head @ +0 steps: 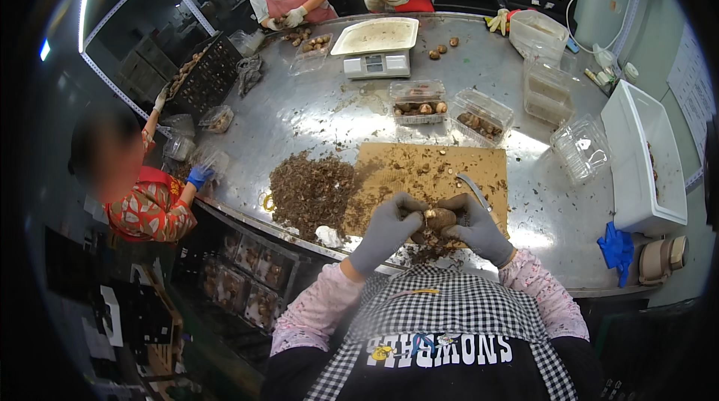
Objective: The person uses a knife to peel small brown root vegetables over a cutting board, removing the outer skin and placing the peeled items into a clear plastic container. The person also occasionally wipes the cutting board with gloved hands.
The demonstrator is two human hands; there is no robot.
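Note:
A brown, taro-like tuber (442, 219) is held between my two grey-gloved hands, just above the near edge of a cardboard sheet (387, 168). My right hand (476, 228) grips its right end. The fingers of my left hand (393, 227) close on its left end, where a pale spot shows; my fingertips are partly hidden. Beyond my right hand, a knife with a curved blade (473, 188) lies on the cardboard among brown scraps. Dark peelings (435, 255) lie below my hands at the table edge.
Left of the cardboard rises a heap of brown peelings (309, 193). Clear clamshell boxes (418, 102) of tubers stand beyond it, before a scale (376, 64). A white bin (640, 165) and a blue glove (617, 249) are at right. Co-workers stand at the left and far sides.

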